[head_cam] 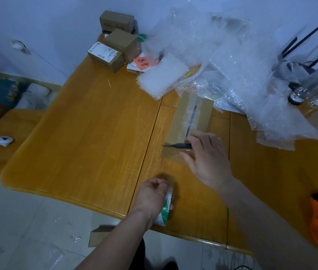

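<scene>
Bare left hand (152, 193), right hand (207, 158) and forearms (119, 244).

Both bare forearms reach in over the near edge of the table (88, 133). The left hand (154, 193) sits just inside that edge, back up and wrist bent, fingers curled round a white-and-green packet (166, 209) — its knuckles are blurred. The right arm comes in from the table's near right side, straighter. The right hand (206, 158) lies farther in toward the table's middle — back up, thumb spread, fingers curled over the handle of a black blade (177, 146).
</scene>
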`<state>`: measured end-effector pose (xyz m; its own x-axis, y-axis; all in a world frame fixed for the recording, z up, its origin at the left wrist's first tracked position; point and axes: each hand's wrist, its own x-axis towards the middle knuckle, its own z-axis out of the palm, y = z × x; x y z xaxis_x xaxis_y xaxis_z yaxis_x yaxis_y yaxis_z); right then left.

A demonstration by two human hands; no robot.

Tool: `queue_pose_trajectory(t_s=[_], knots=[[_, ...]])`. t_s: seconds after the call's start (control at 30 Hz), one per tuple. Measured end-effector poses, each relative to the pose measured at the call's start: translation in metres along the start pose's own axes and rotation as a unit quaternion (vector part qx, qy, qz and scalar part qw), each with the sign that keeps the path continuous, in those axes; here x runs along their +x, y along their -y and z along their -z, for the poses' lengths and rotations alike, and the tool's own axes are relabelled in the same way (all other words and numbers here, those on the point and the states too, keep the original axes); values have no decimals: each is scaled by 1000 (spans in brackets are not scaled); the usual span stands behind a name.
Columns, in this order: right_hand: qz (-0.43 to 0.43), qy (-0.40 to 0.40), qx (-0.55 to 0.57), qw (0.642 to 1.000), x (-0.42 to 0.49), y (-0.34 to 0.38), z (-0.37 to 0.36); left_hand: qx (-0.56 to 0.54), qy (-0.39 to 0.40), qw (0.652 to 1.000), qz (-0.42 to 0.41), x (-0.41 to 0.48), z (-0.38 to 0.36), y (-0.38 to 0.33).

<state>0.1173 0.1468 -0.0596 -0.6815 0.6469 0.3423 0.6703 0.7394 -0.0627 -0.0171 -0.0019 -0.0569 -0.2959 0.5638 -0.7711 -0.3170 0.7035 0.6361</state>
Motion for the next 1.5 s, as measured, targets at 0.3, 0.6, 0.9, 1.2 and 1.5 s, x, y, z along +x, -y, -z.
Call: queue_pose_trajectory(t_s=[0.3,0.6,0.9,1.2,1.5], knots=[[33,15,-35,999,2,-8,-8,7,-3,1000,1,1,-2,-2],[-1,8,-64,998,7,7,0,-1,-3,1000,-4,0,-3,1],[13,27,-63,998,10,8,-7,-5,-7,1000,-1,-1,0,0],[72,38,-7,997,15,-11,2,18,-15,1000,-4,-1,-1,1],[-3,60,62,996,-5,-13,19,12,-12,1000,-4,0,-4,4]])
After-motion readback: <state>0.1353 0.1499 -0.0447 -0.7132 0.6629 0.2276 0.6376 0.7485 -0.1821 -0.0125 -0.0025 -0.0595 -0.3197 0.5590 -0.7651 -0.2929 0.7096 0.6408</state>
